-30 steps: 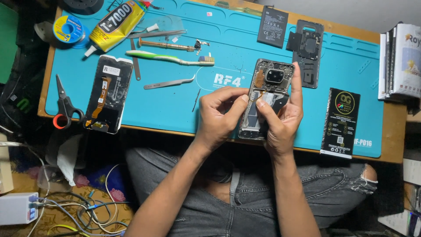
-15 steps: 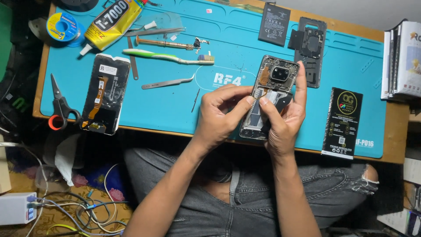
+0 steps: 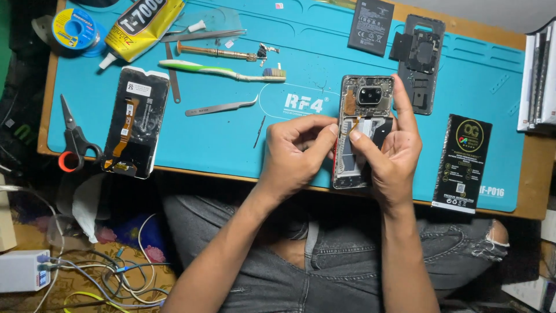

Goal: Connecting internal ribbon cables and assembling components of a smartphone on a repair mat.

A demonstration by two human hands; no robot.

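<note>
Blue repair mat (image 3: 243, 145), opened phone (image 3: 362, 124) cradled by right hand (image 3: 394, 153), left hand (image 3: 298, 153) fingertips pinched at its midframe, tweezers (image 3: 223, 106) nearby

Black rectangular package (image 3: 462, 164) right on mat; yellow glue tube (image 3: 142, 24) (top left).

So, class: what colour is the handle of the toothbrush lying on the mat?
Light green and white; the toothbrush shows best in the head view.

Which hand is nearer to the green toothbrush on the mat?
Left. The left hand works at the opened phone, below and just right of the green toothbrush. The right hand holds the phone's far side, farther from the brush.
</note>
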